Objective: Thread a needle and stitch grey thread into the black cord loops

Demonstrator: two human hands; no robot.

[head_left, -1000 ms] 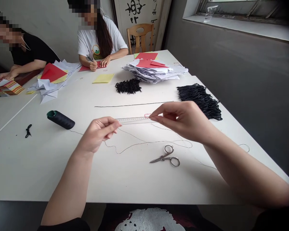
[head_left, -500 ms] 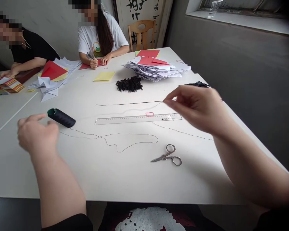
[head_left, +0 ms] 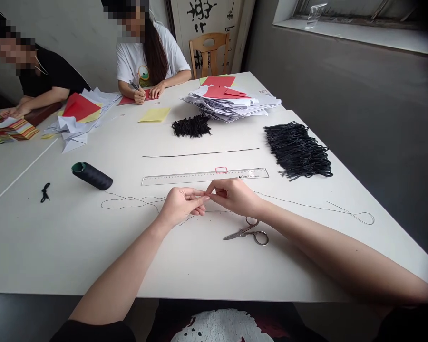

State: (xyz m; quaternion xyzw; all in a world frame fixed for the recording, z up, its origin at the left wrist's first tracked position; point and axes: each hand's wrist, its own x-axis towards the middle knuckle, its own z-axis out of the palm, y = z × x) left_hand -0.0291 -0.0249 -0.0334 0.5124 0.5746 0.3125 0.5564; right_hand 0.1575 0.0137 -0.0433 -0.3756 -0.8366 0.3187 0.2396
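At the far left of the white bench [head_left: 67, 251], a co-worker in a black top [head_left: 43, 80] rests a hand [head_left: 10, 113] on striped paper [head_left: 16, 130]. Nearer, a small knot of black cord [head_left: 45, 192] lies on the bench, with a spool of black thread [head_left: 92, 175] on its side to the right of it. Beyond, a second co-worker in a white T-shirt [head_left: 139, 61] holds a pen [head_left: 133, 85] over red paper [head_left: 131, 100].

A thin dark thread [head_left: 128, 203] runs in loose loops from near the spool to the person's left hand [head_left: 181, 206], its thumb and forefinger pinched shut on the thread. The right hand [head_left: 233, 196] pinches the same way, its fingertips [head_left: 210, 190] touching those of the left hand, just below a clear ruler [head_left: 205, 177]. Steel scissors [head_left: 248, 233] lie just under the right wrist. From the right hand the thread runs on to a loop [head_left: 364, 218] near the bench edge, below a bundle of black cord [head_left: 297, 149]
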